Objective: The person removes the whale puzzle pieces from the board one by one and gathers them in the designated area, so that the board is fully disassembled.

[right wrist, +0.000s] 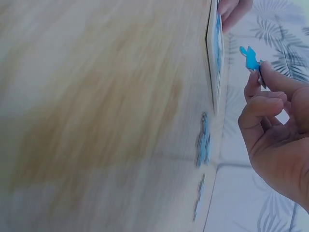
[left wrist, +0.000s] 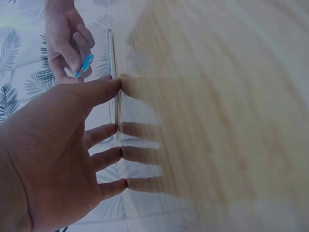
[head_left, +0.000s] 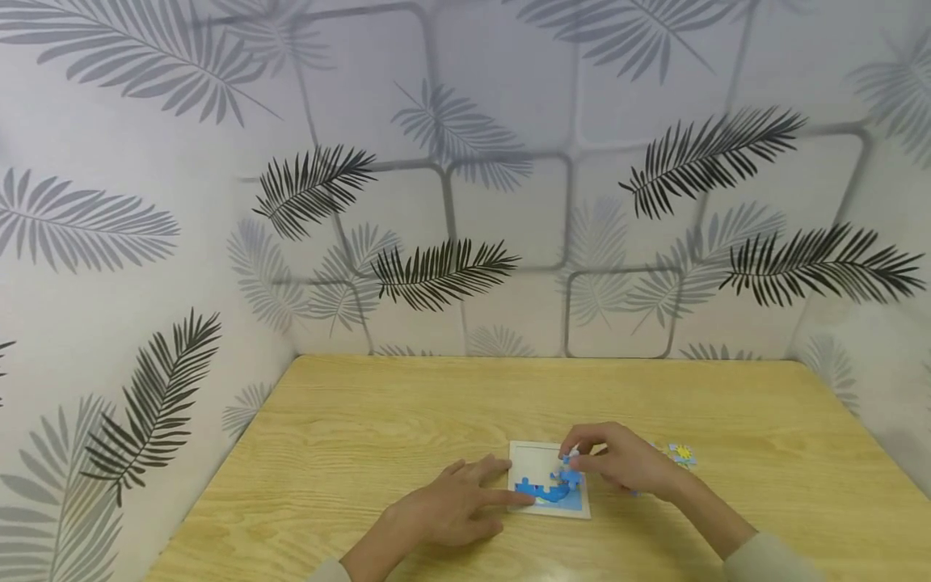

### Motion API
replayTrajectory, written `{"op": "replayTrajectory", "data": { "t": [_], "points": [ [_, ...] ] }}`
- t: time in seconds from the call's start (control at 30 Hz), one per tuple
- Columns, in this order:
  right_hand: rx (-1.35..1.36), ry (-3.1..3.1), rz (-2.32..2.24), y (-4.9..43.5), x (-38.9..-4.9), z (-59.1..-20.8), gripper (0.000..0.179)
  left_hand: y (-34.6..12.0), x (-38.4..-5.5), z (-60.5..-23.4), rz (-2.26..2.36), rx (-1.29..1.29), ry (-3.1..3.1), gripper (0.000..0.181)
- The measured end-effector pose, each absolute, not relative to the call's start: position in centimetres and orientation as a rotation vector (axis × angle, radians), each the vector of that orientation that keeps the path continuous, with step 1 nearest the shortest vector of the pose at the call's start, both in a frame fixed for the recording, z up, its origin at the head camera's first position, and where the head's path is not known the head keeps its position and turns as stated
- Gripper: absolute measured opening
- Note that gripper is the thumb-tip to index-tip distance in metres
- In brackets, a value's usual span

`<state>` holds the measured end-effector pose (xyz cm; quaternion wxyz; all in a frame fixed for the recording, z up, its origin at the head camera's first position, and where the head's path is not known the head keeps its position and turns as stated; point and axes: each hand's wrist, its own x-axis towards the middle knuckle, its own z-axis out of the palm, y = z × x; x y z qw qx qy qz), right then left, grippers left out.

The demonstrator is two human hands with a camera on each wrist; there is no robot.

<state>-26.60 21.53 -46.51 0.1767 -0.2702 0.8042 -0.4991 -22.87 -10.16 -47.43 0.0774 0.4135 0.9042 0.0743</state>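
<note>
A small white-framed jigsaw puzzle board (head_left: 584, 512) lies on the table, with blue pieces fitted along its lower part and right side. My left hand (head_left: 454, 509) lies at the board's left edge, fingers extended; one fingertip rests on the lower blue pieces. Over the upper right of the board, my right hand (head_left: 629, 461) pinches a blue puzzle piece (right wrist: 251, 59) between thumb and finger. In the right wrist view that piece is held up off the board. The left wrist view shows the same piece (left wrist: 86, 64) beyond the left thumb.
Loose puzzle pieces (head_left: 682, 453), some with a yellow sun pattern, lie on the wooden table (head_left: 393, 404) right of the board, partly behind the right hand. More loose blue pieces (right wrist: 203, 140) show edge-on in the right wrist view. A leaf-patterned wall covering (head_left: 509, 315) stands behind the table.
</note>
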Motion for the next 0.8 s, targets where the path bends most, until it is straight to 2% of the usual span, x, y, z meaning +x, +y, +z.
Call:
{"op": "replayTrajectory", "data": {
  "t": [0.23,0.8],
  "points": [
    [-0.853,2.513,-1.340,24.8,-26.4,-47.1,0.010,-10.3,-22.8,-47.5,0.244,1.238,2.700,0.051],
    [-0.806,2.554,-1.266,30.9,-26.3,-47.7,0.006,-10.3,-22.9,-47.4,0.250,1.263,2.701,0.052]
  ]
}}
